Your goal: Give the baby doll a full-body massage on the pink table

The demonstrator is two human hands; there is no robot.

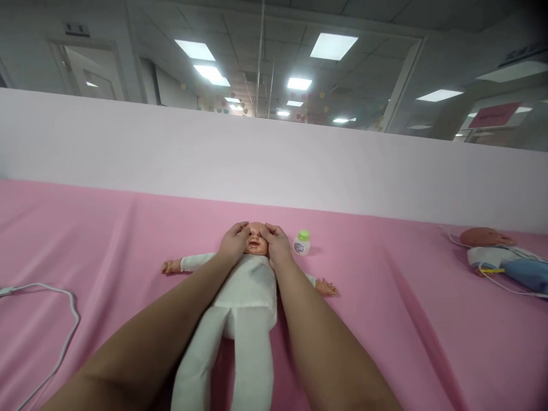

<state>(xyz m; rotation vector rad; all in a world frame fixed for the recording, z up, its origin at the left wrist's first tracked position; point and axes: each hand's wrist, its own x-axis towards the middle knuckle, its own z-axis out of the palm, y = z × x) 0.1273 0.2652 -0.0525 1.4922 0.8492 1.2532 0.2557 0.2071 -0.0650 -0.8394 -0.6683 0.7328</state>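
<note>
A baby doll [248, 282] with a white cloth body lies on its back, its arms spread and its legs toward me. My left hand [234, 242] cups the left side of the doll's head [257, 244], with the thumb near the eye. On the opposite side, my right hand [277, 244] holds the head the same way, its thumb by the other eye. Between my thumbs the nose and mouth show; the sides of the head are hidden. Just right of my right hand stands a small clear bottle [301, 245] with a green cap.
Pink sheeting [363, 319] with folds covers the surface. A second doll [486, 237] in white and blue lies at the far right with a thin white cord. Another white cable [71, 308] curves along the left. Behind runs a low white wall [274, 165] below glass.
</note>
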